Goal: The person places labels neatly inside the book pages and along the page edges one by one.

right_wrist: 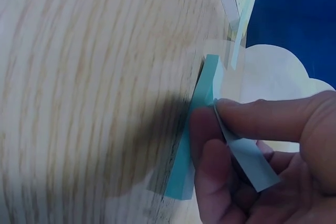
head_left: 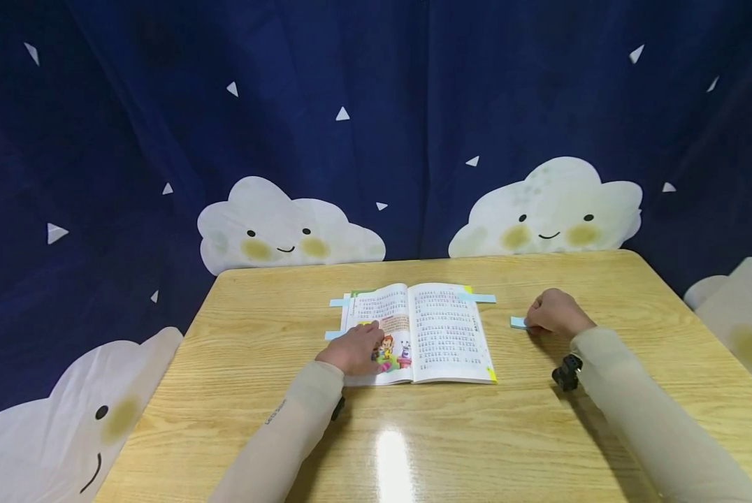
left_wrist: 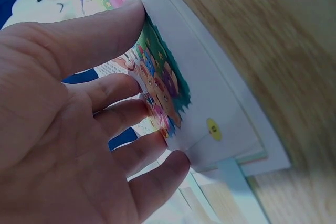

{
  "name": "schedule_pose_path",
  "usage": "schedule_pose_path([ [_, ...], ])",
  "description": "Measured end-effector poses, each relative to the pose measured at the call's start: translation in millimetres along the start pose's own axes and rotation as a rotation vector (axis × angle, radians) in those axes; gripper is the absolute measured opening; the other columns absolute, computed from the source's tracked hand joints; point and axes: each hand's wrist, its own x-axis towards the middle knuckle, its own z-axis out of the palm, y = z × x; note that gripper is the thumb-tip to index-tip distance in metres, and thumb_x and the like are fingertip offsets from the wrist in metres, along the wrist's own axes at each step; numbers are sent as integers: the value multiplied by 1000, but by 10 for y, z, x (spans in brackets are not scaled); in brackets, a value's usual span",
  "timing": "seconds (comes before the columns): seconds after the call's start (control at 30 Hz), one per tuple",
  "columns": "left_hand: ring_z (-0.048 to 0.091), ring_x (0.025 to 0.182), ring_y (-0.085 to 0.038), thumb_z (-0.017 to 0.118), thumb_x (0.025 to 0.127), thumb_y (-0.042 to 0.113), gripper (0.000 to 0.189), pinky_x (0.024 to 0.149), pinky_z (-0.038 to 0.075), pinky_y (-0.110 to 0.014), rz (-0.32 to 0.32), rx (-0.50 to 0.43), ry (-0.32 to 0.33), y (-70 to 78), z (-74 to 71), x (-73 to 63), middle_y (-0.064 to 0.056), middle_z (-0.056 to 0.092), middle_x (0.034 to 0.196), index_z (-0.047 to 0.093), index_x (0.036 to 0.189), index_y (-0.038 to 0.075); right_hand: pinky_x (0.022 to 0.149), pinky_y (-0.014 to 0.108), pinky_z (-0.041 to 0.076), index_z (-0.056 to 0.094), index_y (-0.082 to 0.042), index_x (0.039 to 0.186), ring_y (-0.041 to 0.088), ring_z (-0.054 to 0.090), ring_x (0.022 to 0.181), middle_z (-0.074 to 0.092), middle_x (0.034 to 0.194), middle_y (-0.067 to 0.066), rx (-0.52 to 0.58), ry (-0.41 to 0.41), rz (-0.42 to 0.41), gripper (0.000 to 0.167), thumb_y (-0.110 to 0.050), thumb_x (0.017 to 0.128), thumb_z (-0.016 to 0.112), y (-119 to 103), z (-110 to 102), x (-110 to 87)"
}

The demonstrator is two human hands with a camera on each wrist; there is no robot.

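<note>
An open book (head_left: 448, 335) with printed text and cartoon pictures lies on the table. My left hand (head_left: 353, 349) rests on its left page, fingertips pressing the paper with the fingers spread apart, as the left wrist view also shows. To the right of the book, my right hand (head_left: 555, 313) is at a narrow light-blue sticky note pad (right_wrist: 181, 166) on the tabletop. Between thumb and forefinger it pinches a sticky note strip (right_wrist: 253, 163), one end of which meets the pad. Some of the pad is hidden behind the fingers.
Light-blue sticky strips stick out from the book's edges: an upper left strip (head_left: 338, 302), a lower left strip (head_left: 334, 335) and a right strip (head_left: 484, 298). Under everything is a wooden table (head_left: 256, 335). Behind it hangs a dark blue curtain (head_left: 382, 140) with cloud prints.
</note>
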Motion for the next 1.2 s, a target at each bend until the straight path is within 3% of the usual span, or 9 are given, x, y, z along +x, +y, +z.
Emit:
schedule_pose_path([
  [0.2,31,150,-36,69,93,30,42,117,39,-51,7,1,2,-9,-12,-3,-6,27,165,55,130,16,55,27,41,61,-7,63,15,51,58,59,59,0,14,-18,2,22,-10,84,60,9,-14,23],
  [0.57,29,151,-33,69,93,31,54,119,36,-50,-9,11,4,-4,-37,-4,-5,25,166,49,141,16,57,26,41,67,-3,71,16,53,62,61,63,0,22,-19,7,18,-12,86,61,5,-47,42],
  [0.8,27,152,-32,70,93,34,62,121,33,-49,-21,8,-7,11,-18,4,-4,25,166,45,147,17,58,26,39,64,-5,66,15,51,59,59,59,-1,10,-23,16,20,-12,85,60,31,-38,18],
  [1.2,28,152,-33,70,93,33,57,121,33,-48,-15,17,1,3,15,-4,-4,26,166,49,143,17,61,25,46,69,1,84,17,59,72,65,74,5,27,-44,78,14,-11,87,62,10,-19,2],
])
